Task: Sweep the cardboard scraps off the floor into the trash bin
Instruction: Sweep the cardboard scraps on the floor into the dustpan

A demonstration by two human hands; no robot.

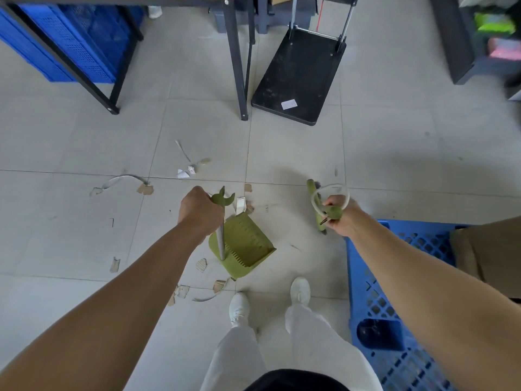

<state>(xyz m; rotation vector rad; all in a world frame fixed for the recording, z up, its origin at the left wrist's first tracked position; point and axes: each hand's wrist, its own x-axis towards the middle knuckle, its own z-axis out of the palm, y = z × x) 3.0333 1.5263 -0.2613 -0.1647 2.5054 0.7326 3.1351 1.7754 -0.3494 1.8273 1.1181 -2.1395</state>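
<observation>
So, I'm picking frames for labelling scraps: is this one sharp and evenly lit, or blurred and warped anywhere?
Head view: soft even light, only faint shadows on the floor, no glare; dustpan and cardboard scraps at centre are sharp; the shelf at the right edge is smeared; the wide-angle lens bends the table legs and swells the forearms.

We've got an olive-green dustpan (244, 246), brown cardboard scraps (145, 189) on pale grey tiles (394, 153), and perforated blue crates (70, 46).

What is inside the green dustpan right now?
The dustpan shows only its ribbed floor and comb teeth; nothing lies in it. The left hand and metal handle cover its left edge.
</observation>
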